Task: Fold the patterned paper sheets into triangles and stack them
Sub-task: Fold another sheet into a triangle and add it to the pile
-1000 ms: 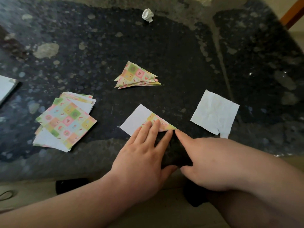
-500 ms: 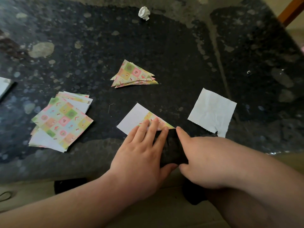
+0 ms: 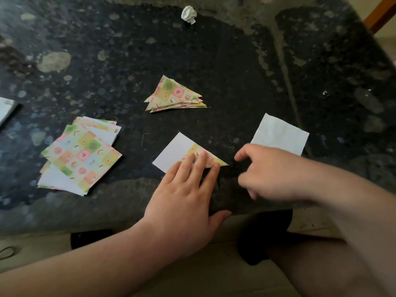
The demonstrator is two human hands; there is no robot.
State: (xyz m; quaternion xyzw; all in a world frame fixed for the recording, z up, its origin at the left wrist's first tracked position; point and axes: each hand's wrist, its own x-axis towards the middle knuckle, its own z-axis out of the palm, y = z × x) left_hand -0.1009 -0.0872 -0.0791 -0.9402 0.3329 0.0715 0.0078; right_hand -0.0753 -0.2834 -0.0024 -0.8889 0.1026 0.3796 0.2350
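A half-folded patterned sheet (image 3: 175, 152) lies white side up near the table's front edge, with a patterned flap turned over its right part. My left hand (image 3: 184, 189) presses flat, straight fingers on that flap. My right hand (image 3: 270, 170) hovers just right of the sheet's pointed corner, blurred, its fingers loosely curled and holding nothing. A stack of folded patterned triangles (image 3: 174, 96) sits farther back in the middle. At the left lies a pile of unfolded patterned sheets (image 3: 81, 155).
A plain white square of paper (image 3: 280, 135) lies to the right, partly behind my right hand. A crumpled white paper ball (image 3: 189, 14) sits at the far edge. The dark speckled table (image 3: 235, 71) ends just below my hands. A wooden chair part (image 3: 381, 13) shows top right.
My right hand has lifted off the sheet's right corner and drawn back to the right, its pointing finger now curled. My left hand still presses the flap.
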